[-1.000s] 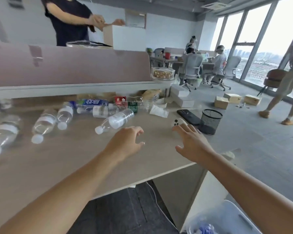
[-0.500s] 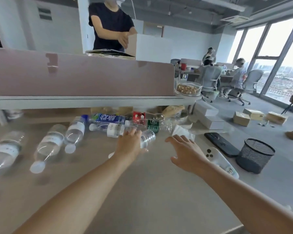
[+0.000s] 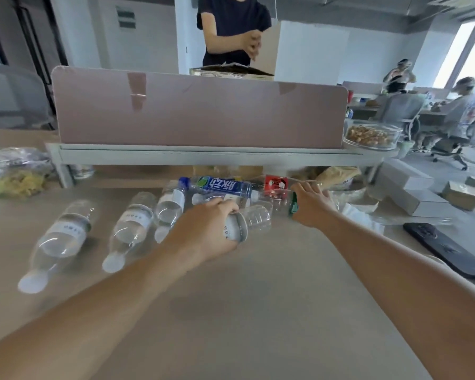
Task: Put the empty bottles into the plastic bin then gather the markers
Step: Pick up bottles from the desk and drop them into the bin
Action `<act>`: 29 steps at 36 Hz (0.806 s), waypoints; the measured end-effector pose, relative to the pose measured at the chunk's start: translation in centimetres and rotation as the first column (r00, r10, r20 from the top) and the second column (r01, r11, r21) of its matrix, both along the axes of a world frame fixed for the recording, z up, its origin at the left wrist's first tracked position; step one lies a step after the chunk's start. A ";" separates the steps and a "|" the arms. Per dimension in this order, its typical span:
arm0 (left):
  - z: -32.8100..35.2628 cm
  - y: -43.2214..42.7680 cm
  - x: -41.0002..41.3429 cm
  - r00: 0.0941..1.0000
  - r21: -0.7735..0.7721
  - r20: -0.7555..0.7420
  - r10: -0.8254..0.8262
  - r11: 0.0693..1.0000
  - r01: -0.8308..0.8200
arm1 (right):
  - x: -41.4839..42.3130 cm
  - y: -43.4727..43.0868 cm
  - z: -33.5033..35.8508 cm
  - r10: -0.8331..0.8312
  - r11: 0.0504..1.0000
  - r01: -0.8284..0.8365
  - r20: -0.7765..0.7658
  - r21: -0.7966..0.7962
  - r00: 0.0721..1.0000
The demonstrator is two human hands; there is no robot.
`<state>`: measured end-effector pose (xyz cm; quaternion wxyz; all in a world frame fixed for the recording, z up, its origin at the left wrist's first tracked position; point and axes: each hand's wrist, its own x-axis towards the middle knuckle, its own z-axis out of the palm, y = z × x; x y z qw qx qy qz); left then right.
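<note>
- The left hand is wrapped round a clear white-labelled bottle lying on the table, a little in front of the shelf along the far edge
- That bottle's long axis runs from near-left to far-right: the base sticks out past the fingers and the cap end is hidden under the palm
- The right hand is just to the right of it, fingers laid over a clear green-labelled bottle at the back of the heap; I cannot tell whether they have closed on it
- Each hand is nearest its own bottle, so the coming lift looks like one bottle per hand
- A blue-labelled bottle lies crosswise just behind the left hand and seems likely to be nudged as the gripped one comes up
- Three clear bottles lie side by side toward the left edge, caps pointing at the near edge, well within the left arm's reach
- Neither the plastic bin nor any markers are in view, so the carry direction cannot be judged
- Around: a dark phone by the right edge, a glass bowl on the shelf's right end, a pink partition above, white boxes past the far right corner
</note>
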<state>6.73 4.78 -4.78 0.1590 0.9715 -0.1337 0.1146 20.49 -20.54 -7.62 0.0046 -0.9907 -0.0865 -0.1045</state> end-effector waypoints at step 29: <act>1.5 -8.3 -9.2 0.985 -0.092 -0.003 -0.172 0.981 0.171 | -20.5 -9.4 5.3 -0.121 0.990 0.129 0.135 -0.055 0.983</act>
